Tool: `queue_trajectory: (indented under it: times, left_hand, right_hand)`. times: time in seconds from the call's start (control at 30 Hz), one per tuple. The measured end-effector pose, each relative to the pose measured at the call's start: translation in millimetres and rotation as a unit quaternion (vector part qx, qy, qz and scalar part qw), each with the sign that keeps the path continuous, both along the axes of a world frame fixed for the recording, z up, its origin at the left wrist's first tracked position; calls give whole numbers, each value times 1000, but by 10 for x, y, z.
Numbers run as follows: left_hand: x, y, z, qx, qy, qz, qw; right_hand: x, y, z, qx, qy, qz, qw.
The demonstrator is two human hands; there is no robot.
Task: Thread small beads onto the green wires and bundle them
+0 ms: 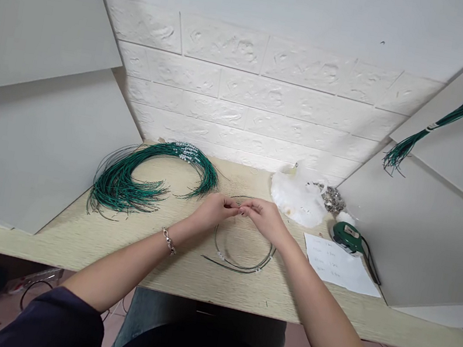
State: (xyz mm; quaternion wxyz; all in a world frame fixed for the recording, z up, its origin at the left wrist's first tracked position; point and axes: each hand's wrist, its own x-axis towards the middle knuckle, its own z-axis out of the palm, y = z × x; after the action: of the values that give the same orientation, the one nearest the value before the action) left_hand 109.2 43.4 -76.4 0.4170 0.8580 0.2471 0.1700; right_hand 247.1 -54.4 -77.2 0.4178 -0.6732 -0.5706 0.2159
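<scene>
My left hand (220, 208) and my right hand (263, 215) meet above the middle of the table, thumbs and fingers pinched together tip to tip. Between them they grip a thin dark green cord (242, 269), though the pinched bit itself is hidden by the fingertips. The rest of that cord lies in a round loop under and in front of my hands, with small clear beads along it and a loose end pointing left. A silver bracelet (168, 241) circles my left wrist.
Left of my hands a big curved bundle of green cords (123, 185) carries white beads. At right are a white plastic bag (298, 199), silvery small pieces (333, 200), a green tape measure (347, 237) and a written paper (331, 267). Another cord bundle (449, 115) hangs upper right.
</scene>
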Motion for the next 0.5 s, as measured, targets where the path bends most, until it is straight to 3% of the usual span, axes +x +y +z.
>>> queue_trajectory:
  times: [0.5]
  left_hand:
    - [4,-49,123,-75,-35,-14,996]
  right_hand:
    - [-20,109,-90,12,254,-27,967]
